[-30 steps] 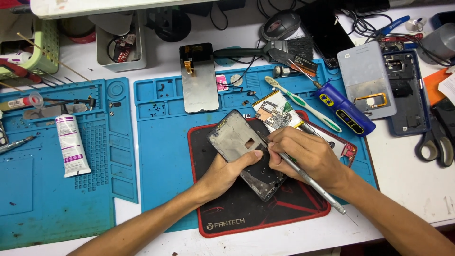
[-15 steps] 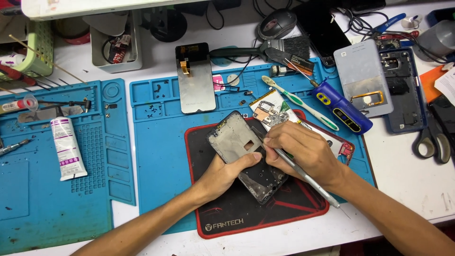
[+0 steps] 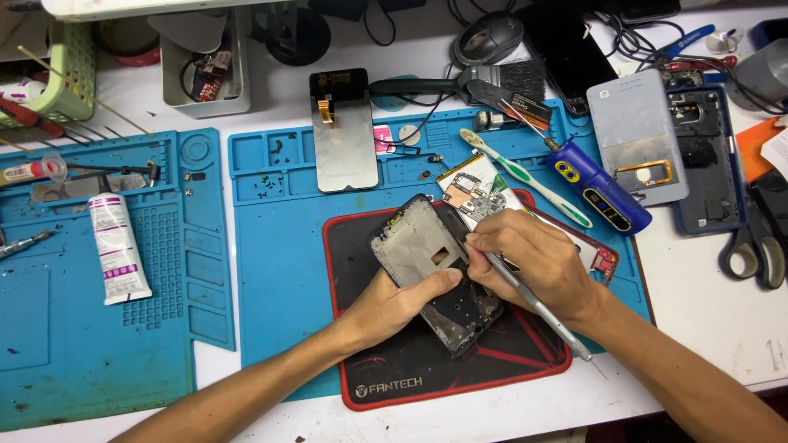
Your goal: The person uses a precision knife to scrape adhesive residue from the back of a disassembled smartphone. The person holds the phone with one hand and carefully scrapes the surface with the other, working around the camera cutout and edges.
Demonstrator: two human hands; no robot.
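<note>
Two hands meet at the centre of the frame. My left hand is closed under and around the dark phone frame, thumb pressed on its face, tilting it up off the black mat with the red border. My right hand is curled shut in a pen grip on a slim metal tool, fingertips bunched at the frame's upper right edge; the tip itself is hidden behind the fingers, so I cannot tell just where it bites.

To do this well, I judge the left hand should hold the frame rigid while the right works with small wrist motions, keeping the tool shallow so it does not slip toward the thumb.

Just above the right hand lies a bare circuit board, with a green-and-white toothbrush beside it. Up centre, a detached screen panel rests on the blue work mat. At left, a white tube lies on a second blue mat. Scissors sit at the right edge of the counter.
</note>
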